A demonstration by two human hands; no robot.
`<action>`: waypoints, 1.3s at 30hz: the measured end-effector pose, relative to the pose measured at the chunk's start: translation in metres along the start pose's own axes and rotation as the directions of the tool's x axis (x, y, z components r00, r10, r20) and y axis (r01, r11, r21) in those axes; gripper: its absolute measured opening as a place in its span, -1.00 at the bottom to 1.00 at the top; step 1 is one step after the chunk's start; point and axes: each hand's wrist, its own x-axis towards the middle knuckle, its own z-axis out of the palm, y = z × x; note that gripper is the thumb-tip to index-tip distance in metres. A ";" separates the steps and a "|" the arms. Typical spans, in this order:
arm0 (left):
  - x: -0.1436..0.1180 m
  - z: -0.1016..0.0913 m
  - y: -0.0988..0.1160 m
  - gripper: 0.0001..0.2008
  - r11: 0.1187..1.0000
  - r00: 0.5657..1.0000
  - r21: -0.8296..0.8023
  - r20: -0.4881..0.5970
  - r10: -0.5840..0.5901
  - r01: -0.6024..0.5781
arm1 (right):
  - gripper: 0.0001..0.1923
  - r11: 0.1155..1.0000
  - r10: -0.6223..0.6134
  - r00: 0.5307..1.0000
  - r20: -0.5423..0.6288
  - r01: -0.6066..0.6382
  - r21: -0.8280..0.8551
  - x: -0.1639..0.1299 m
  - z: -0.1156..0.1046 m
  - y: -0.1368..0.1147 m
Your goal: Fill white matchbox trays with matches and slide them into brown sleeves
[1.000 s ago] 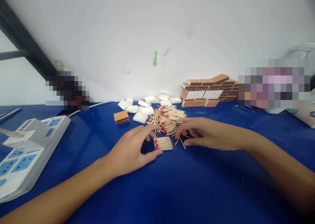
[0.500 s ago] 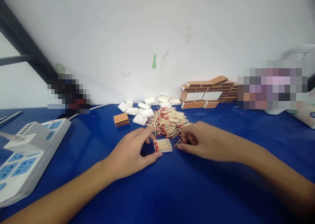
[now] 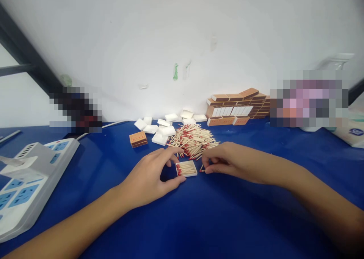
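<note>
My left hand [image 3: 155,172] curves around the left end of a small white matchbox tray [image 3: 195,169]. Its thumb is at the near corner and its fingers are at the far corner. Red-tipped matches [image 3: 186,169] lie in the tray, heads to the left. Just right of the tray, my right hand [image 3: 223,158] is closed in a pinch on matches [image 3: 201,169], only partly visible at its fingertips. Behind both hands spreads a heap of loose matches [image 3: 196,137], its right edge partly covered by my right hand.
Several white trays [image 3: 160,138] lie behind the heap, left of centre, beside an orange-brown matchbox [image 3: 138,138]. Stacked matchboxes [image 3: 227,120] lean at the white wall. A power strip [image 3: 54,179] with a plugged-in adapter occupies the left of the blue table [image 3: 182,228].
My right hand has moved slightly left toward the tray and closed further over the matches at its fingertips. My left hand keeps its place at the tray. The whole view has shifted a little.
</note>
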 end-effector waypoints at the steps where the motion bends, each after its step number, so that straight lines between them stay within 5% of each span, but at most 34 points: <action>1: 0.000 0.000 0.000 -0.42 1.000 1.000 0.000 0.002 0.001 -0.001 | -0.81 1.000 -0.023 1.000 0.010 0.023 0.002 0.001 0.001 0.000; 6: 0.000 0.000 0.001 -0.42 1.000 1.000 0.000 0.005 -0.006 0.006 | -0.92 0.998 0.037 0.998 -0.057 -0.039 -0.042 0.006 0.004 -0.001; 33: 0.000 0.001 0.003 -0.43 0.999 0.999 0.014 -0.021 -0.034 0.035 | -0.73 0.986 0.132 0.987 -0.095 -0.140 -0.089 0.007 0.006 0.000; 39: 0.001 0.000 0.006 -0.43 0.999 1.000 0.031 -0.020 -0.023 0.024 | -0.81 0.987 0.054 0.980 -0.190 -0.081 -0.136 0.009 0.013 -0.013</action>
